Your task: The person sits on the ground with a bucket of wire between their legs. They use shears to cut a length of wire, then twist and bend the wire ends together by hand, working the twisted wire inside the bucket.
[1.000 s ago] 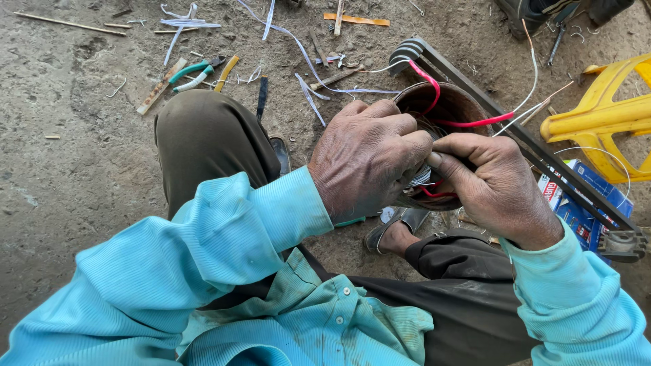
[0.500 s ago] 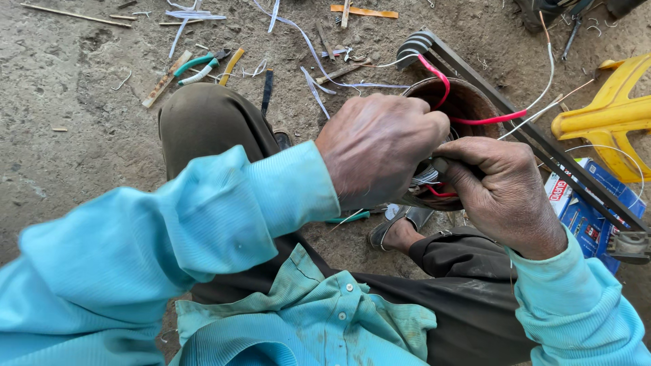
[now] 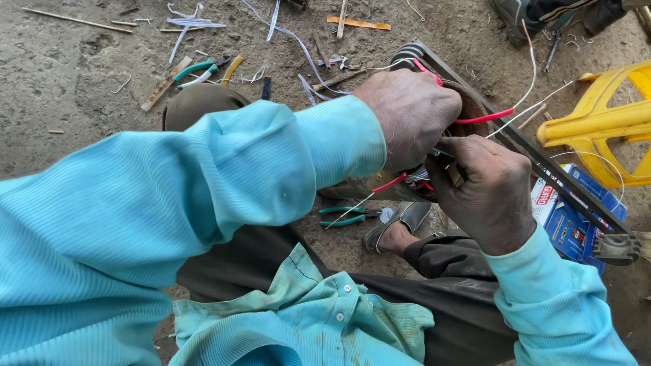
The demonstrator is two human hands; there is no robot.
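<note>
Seated on dirt ground point(image 3: 61, 102), left hand point(image 3: 410, 115) clamped over rusty motor coil point(image 3: 475, 112), right hand point(image 3: 491, 190) pinching red wire point(image 3: 390, 183) beside it; best pulled snug, gently, avoiding kinks.

— what sort of place is this?
— an open-air repair workshop, worked right on the bare dirt ground point(image 3: 61, 74).
— what shows it?
— wire offcuts point(image 3: 186, 24) and wooden slivers point(image 3: 359, 24) litter the top of the frame, green-handled pliers point(image 3: 346, 215) lie at centre, and a yellow plastic stool point(image 3: 597, 122) stands at right.
</note>
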